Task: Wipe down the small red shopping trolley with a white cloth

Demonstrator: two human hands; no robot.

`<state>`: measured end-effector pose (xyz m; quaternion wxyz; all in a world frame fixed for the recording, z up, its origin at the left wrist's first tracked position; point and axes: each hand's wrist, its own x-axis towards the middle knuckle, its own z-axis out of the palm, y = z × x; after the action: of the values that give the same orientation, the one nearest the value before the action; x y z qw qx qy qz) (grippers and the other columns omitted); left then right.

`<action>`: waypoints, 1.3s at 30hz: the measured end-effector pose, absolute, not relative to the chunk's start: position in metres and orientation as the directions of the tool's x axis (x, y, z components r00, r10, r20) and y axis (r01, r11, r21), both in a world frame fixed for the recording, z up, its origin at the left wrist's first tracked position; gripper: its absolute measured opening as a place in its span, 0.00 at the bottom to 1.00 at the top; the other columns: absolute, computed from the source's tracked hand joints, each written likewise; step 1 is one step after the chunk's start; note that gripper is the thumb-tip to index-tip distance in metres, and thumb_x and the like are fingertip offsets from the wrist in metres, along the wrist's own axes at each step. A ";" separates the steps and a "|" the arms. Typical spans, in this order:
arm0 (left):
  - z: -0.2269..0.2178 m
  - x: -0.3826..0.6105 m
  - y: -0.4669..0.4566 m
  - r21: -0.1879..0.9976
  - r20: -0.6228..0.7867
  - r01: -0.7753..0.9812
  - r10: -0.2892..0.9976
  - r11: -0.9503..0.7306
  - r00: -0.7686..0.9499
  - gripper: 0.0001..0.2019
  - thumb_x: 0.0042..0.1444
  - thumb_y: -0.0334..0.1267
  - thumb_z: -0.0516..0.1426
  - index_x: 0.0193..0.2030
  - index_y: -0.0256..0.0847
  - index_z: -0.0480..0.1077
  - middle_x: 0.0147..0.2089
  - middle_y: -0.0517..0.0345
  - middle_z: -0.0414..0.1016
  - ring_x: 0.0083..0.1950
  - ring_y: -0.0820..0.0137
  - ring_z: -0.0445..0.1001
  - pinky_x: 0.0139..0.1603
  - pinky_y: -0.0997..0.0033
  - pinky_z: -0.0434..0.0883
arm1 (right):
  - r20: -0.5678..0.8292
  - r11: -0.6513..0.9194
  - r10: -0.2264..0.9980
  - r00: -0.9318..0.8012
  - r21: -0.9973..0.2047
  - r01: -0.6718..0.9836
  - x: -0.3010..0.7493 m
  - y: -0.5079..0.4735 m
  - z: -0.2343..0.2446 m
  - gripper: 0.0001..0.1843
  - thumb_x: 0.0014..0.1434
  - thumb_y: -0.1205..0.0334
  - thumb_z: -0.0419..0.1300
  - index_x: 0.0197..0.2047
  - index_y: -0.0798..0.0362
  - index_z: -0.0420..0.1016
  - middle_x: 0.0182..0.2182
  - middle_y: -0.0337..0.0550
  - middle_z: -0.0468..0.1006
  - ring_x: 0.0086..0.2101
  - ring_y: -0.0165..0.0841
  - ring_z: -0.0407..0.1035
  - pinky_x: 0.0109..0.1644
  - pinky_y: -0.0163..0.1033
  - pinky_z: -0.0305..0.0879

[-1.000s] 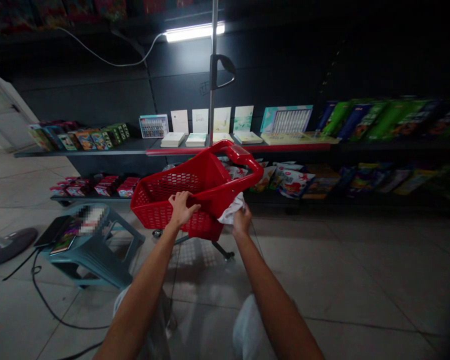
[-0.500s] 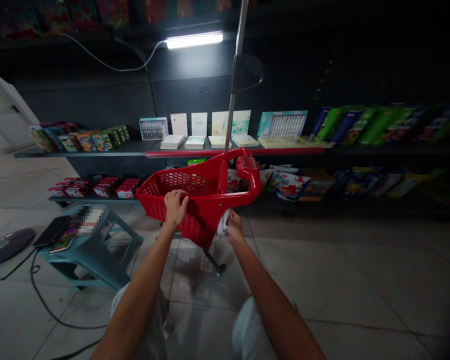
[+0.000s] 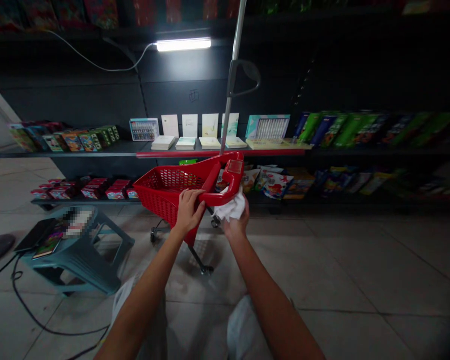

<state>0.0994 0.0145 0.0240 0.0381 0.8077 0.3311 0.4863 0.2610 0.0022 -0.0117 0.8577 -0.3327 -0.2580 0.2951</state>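
Though lower before, white cloth (image 3: 232, 209) under handle (image 3: 222, 199) in right grip (image 3: 237, 225), left grip (image 3: 188, 210) around cart rim (image 3: 159, 192).

The left hand (image 3: 189, 212) rests on the red cart's (image 3: 159, 206) rim; the right hand (image 3: 237, 222) holds a white cloth (image 3: 232, 207) under its handle (image 3: 225, 198). A stool (image 3: 84, 255) stands left. Behind, books (image 3: 186, 144) sit on a shelf (image 3: 125, 149) beneath a lit lamp (image 3: 183, 45).

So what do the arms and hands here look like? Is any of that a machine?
No, they are a person's: the left hand and right hand are bare, with no gloves or rings that I can make out. The forearms show no sleeves, cables, wristbands or clear markings. Below them, pale trousers cover the legs.
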 end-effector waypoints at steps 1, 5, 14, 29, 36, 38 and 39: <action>0.023 0.099 0.016 0.386 0.762 0.497 0.572 -0.777 0.302 0.18 0.71 0.46 0.50 0.62 0.45 0.68 0.59 0.51 0.75 0.63 0.62 0.70 0.73 0.49 0.56 | 0.261 0.639 0.598 0.758 -0.726 -0.254 0.263 -0.001 -0.009 0.29 0.59 0.49 0.63 0.62 0.48 0.71 0.56 0.47 0.79 0.50 0.36 0.78 0.55 0.46 0.75; 0.023 0.098 0.017 0.372 0.762 0.491 0.561 -0.787 0.322 0.18 0.71 0.47 0.50 0.62 0.45 0.67 0.60 0.51 0.74 0.64 0.62 0.69 0.75 0.49 0.54 | 0.415 0.629 0.386 0.824 -0.772 0.095 0.264 -0.013 0.004 0.29 0.64 0.52 0.61 0.66 0.51 0.70 0.62 0.51 0.74 0.59 0.41 0.72 0.64 0.52 0.69; 0.018 0.087 0.019 0.378 0.769 0.506 0.567 -0.776 0.295 0.16 0.72 0.45 0.45 0.58 0.44 0.68 0.58 0.51 0.75 0.63 0.63 0.69 0.75 0.49 0.55 | 0.846 0.563 0.335 0.415 -0.533 0.632 0.271 -0.046 0.041 0.22 0.67 0.66 0.52 0.58 0.45 0.80 0.55 0.47 0.80 0.57 0.39 0.71 0.65 0.52 0.67; 0.049 0.070 -0.013 0.256 0.939 0.524 0.337 -0.813 0.064 0.17 0.68 0.42 0.49 0.58 0.45 0.71 0.57 0.47 0.75 0.61 0.59 0.72 0.68 0.48 0.67 | 0.733 0.628 0.638 -0.235 -0.318 0.711 0.225 -0.065 0.099 0.22 0.65 0.70 0.57 0.58 0.46 0.79 0.54 0.45 0.80 0.54 0.41 0.71 0.65 0.48 0.67; 0.061 0.063 -0.020 0.309 0.908 0.566 0.414 -0.764 0.064 0.19 0.68 0.41 0.46 0.59 0.43 0.71 0.54 0.47 0.77 0.55 0.60 0.76 0.58 0.58 0.72 | 0.746 0.694 0.598 -0.292 -0.301 0.654 0.210 -0.057 0.102 0.20 0.65 0.71 0.57 0.56 0.47 0.80 0.53 0.45 0.81 0.53 0.39 0.72 0.63 0.44 0.68; 0.067 0.059 -0.020 0.354 0.878 0.599 0.476 -0.718 0.052 0.18 0.69 0.40 0.47 0.60 0.42 0.70 0.53 0.48 0.78 0.52 0.62 0.77 0.55 0.62 0.73 | 0.747 0.667 0.602 -0.282 -0.276 0.692 0.221 -0.050 0.103 0.22 0.65 0.72 0.57 0.57 0.45 0.80 0.54 0.43 0.81 0.54 0.39 0.71 0.63 0.45 0.67; 0.069 0.056 -0.020 0.373 0.863 0.616 0.503 -0.694 0.043 0.18 0.69 0.40 0.47 0.60 0.43 0.70 0.52 0.49 0.79 0.50 0.64 0.78 0.53 0.64 0.73 | 0.748 0.640 0.611 -0.259 -0.274 0.717 0.230 -0.046 0.103 0.22 0.65 0.72 0.57 0.57 0.45 0.80 0.54 0.42 0.80 0.54 0.40 0.71 0.63 0.46 0.67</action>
<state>0.0565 -0.0198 0.0692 -0.0493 0.7204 0.3881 0.5727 0.2296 -0.0456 0.1026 0.4409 -0.4197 -0.7911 -0.0605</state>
